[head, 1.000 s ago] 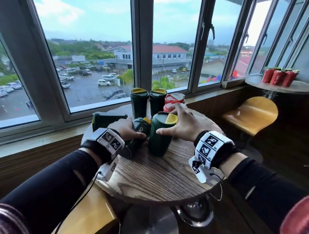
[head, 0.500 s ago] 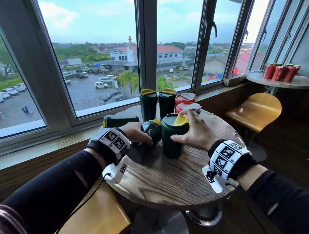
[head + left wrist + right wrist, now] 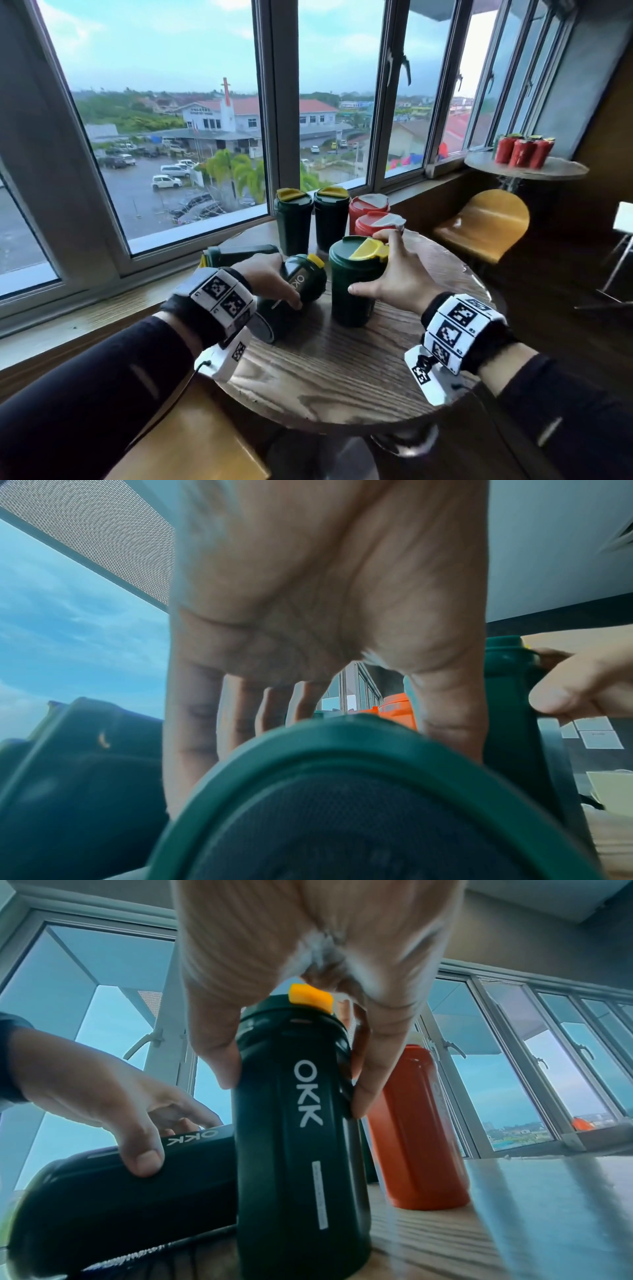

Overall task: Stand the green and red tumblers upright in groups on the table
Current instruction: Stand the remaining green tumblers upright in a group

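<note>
On the round wooden table [image 3: 342,377], nearest the person, the left hand [image 3: 270,277] grips a green tumbler lying on its side [image 3: 294,291], its base toward the wrist and its yellow-tabbed lid pointing toward the window; the fingers curl over its top and the thumb presses the near flank. Just beside it on the right, touching or nearly so, an upright green tumbler [image 3: 352,284] stands on the wood. The right hand [image 3: 397,277] holds it below the lid — thumb on the near left side, fingers spread round the far right side. The right wrist view shows this grip with the white OKK lettering running down the body.

Behind the left hand, a second green tumbler on its side [image 3: 239,255] lies near the table's far left edge. Farther back, two upright green tumblers [image 3: 311,222] stand side by side, with two upright red tumblers [image 3: 371,216] just to their right — all close to the window [image 3: 164,137].
</note>
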